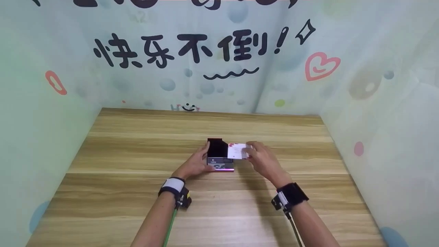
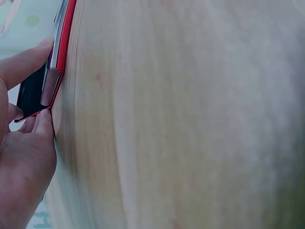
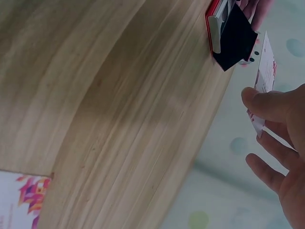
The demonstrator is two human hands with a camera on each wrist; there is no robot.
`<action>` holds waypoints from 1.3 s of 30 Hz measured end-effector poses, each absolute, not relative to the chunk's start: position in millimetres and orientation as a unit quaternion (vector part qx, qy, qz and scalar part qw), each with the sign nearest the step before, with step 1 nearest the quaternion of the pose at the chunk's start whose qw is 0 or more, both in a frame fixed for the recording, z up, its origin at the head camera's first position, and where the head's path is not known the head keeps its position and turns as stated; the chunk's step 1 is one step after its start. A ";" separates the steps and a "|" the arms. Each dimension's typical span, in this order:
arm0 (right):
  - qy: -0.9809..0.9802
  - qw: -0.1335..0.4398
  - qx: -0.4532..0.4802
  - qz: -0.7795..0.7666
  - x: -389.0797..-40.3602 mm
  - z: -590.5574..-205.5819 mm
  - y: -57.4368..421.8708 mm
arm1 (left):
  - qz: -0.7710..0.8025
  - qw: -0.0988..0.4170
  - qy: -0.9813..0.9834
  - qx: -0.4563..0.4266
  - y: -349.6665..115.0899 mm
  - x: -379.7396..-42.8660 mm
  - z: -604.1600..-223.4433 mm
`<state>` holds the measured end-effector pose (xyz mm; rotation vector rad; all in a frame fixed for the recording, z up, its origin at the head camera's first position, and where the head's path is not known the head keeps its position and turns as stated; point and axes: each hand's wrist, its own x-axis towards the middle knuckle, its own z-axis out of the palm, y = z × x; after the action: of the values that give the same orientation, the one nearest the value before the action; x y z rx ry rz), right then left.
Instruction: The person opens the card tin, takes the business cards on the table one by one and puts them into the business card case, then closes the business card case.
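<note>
A small box (image 1: 221,165) stands on the wooden table, its grey front printed with lettering and its black flap (image 1: 216,147) raised at the back. My left hand (image 1: 194,165) grips the box by its left side, thumb at the front and fingers behind. In the left wrist view the box's red edge (image 2: 64,43) shows close beside the thumb. Between thumb and fingers, my right hand (image 1: 265,160) pinches a white card (image 1: 236,151) with pink-red print. From the head view, the card overlaps the box's right side; the right wrist view shows a gap between card (image 3: 265,67) and flap (image 3: 233,40).
The wooden table (image 1: 137,144) meets a pale printed backdrop (image 1: 154,89) at the back and both sides. A white surface with pink and orange print (image 3: 24,200) borders the wood at the lower left of the right wrist view. Cables (image 1: 170,226) run from the wrist cameras.
</note>
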<state>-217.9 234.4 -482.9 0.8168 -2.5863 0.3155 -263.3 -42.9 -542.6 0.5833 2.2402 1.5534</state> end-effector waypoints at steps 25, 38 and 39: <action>-0.951 0.075 0.253 0.158 -237.9 -488.2 187.2 | 0.551 0.188 0.792 0.184 -41.2 -260.6 -543.9; -0.956 0.030 0.238 0.167 -245.4 -496.2 174.3 | 0.550 0.187 0.792 0.186 -42.9 -261.8 -542.6; -0.956 0.026 0.237 0.171 -245.5 -497.0 173.5 | 0.551 0.186 0.792 0.186 -43.0 -261.8 -542.4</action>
<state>-245.5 173.5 -497.0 0.7335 -2.9553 0.5271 -261.8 -43.0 -542.4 0.5233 2.2315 1.5515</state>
